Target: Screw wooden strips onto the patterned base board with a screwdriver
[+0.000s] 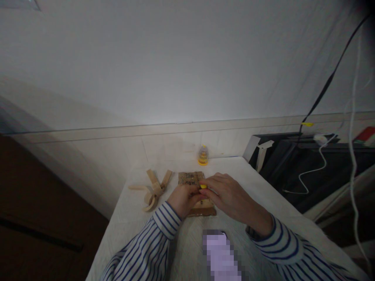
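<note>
One small yellow piece [203, 186] is over the printed brown cardboard [190, 178] on the white table [125, 218], pinched between the thumb and fingers of the right hand [227, 195], while the left hand [184, 198] bends in close beside it, though I can't tell whether its fingers grip anything. Left of them lie crossed tan strips [158, 190], and a small bottle [203, 155] stands behind, near the wall [172, 146].

Long pale sleeves [140, 251], dark blue stripes, striped cuffs [167, 219], bare hands [184, 200]

Left fingers [191, 190] curled — right fingers [211, 182] pinched
</note>
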`<state>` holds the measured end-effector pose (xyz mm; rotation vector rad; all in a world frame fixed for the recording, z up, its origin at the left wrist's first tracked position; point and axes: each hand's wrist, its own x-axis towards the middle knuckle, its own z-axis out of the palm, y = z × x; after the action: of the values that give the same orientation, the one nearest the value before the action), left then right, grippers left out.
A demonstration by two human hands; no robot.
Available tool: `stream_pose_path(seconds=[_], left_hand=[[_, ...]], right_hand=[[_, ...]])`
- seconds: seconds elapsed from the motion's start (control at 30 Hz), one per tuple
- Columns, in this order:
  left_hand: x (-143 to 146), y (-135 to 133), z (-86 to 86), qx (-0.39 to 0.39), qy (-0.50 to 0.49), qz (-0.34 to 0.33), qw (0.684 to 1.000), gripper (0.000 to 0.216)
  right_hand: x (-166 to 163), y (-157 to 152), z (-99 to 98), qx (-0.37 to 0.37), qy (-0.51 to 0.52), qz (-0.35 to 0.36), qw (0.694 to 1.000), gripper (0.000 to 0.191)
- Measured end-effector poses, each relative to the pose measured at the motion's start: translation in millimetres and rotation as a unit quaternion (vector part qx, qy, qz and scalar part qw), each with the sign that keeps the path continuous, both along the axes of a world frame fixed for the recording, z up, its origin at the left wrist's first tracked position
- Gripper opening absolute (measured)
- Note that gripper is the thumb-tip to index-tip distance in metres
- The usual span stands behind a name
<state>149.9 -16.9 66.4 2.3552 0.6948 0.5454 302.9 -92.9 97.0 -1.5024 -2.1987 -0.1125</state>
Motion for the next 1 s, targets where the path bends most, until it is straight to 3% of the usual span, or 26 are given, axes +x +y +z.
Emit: stream_pose_path(seconds=[0.4, 0.7, 1.0], left_hand=[[-1, 2, -3.4, -0.017, -0.028, -0.034, 0.999, 0.020], [-1, -2, -1.3, 0.001, 0.011, 0.046, 0.999, 0.028], [1, 1, -8.1, 0.016, 0.007, 0.053, 0.998, 0.022]], right_hand=[[-6, 1, -8.4, 0.041, -0.006, -0.047, 0.998, 0.016], [-7, -1, -5.2, 0.037, -0.021, -0.070, 0.997, 0.014], [-5, 0, 4.5, -0.009, -0.002, -0.017, 1.000, 0.026]])
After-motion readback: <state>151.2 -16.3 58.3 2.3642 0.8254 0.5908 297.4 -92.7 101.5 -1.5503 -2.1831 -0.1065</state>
